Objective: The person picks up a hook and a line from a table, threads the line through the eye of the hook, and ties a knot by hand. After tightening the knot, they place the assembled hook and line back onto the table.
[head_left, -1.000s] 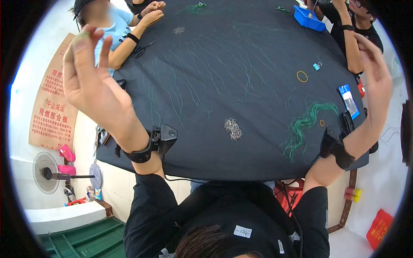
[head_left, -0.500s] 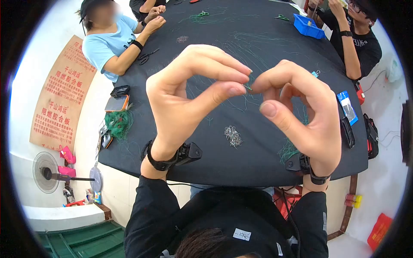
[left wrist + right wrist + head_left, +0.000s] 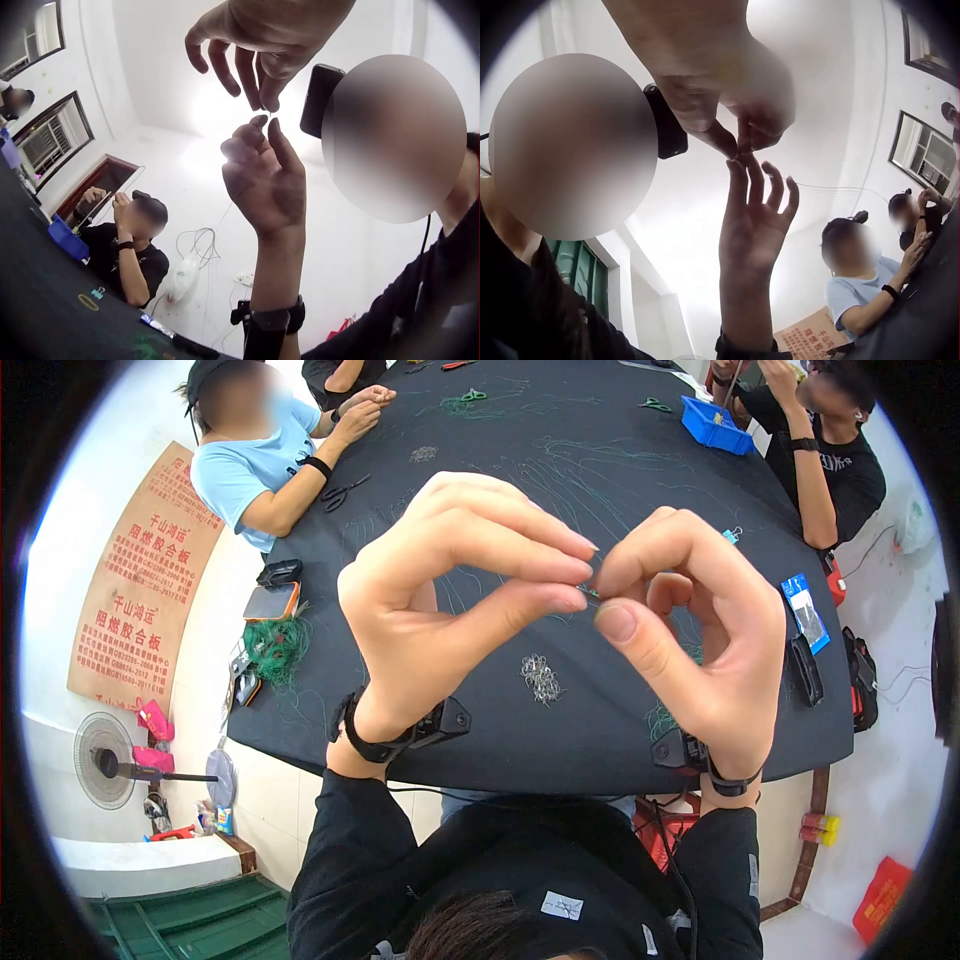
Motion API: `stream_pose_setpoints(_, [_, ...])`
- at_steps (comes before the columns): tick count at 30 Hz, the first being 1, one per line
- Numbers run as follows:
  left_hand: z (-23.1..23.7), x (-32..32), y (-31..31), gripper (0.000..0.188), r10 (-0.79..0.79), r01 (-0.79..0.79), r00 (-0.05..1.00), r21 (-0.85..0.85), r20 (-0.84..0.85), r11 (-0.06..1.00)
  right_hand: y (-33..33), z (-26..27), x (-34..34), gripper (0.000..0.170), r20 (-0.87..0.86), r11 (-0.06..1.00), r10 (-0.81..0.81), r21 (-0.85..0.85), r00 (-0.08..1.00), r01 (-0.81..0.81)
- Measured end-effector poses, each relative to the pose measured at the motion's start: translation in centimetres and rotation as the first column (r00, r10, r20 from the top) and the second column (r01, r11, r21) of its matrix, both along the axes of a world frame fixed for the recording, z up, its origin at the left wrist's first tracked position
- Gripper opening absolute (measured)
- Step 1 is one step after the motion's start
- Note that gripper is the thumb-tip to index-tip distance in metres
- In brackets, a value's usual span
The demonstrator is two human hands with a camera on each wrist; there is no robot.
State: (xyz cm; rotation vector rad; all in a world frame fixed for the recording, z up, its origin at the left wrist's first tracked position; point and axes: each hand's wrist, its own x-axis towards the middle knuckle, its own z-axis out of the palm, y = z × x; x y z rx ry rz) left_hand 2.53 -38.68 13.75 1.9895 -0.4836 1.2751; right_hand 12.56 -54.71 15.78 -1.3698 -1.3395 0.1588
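Both hands are raised over the dark table, fingertips meeting in the middle of the head view. The left hand (image 3: 440, 585) pinches a tiny piece with green thread (image 3: 590, 593) between thumb and fingertips. Facing it, the right hand (image 3: 710, 625) has its thumb and index finger at the same spot, other fingers curled; they pinch the thread's end. What the small piece is cannot be told. In the left wrist view the right hand (image 3: 266, 180) points up at the left hand's fingertips. Below the hands lies a pile of metal hooks (image 3: 541, 680).
Green threads (image 3: 600, 455) are spread across the dark tablecloth (image 3: 480, 750). A green tangle (image 3: 277, 650) and scissors (image 3: 345, 493) lie at the left. A blue tray (image 3: 716, 426), a blue packet (image 3: 806, 614) and a black case (image 3: 805, 672) are at the right. Other people sit around.
From wide apart, the hands came together over the table's middle. Since half a second ago they have shifted slightly, and the right thumb has moved closer to the left fingertips.
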Motion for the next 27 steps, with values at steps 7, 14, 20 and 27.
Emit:
stream_pose_setpoints(7, [0.4, -0.2, 0.3, 0.028, 0.076, -0.104, 0.988, 0.218, 0.133, 0.97, -0.2, -0.1, -0.3, 0.009, 0.067, 0.998, 0.011, 0.06, 0.998, -0.015])
stream_pose_setpoints(14, [1.3, -1.3, -0.4, 0.037, 0.232, -0.297, 0.945, 0.309, 0.232, 0.903, 0.4, -0.4, -0.4, 0.022, 0.358, 0.921, -0.214, 0.384, 0.909, 0.066])
stream_pose_setpoints(20, [1.3, -1.6, -1.2, 0.028, 0.328, -0.409, 0.901, 0.302, 0.283, 0.861, 0.7, -0.6, -0.4, 0.029, 0.479, 0.858, -0.338, 0.511, 0.81, 0.056])
stream_pose_setpoints(27, [1.2, -1.5, -1.3, 0.025, 0.314, -0.436, 0.88, 0.345, 0.356, 0.831, 0.6, -0.5, -0.3, 0.03, 0.496, 0.858, -0.335, 0.511, 0.801, 0.043])
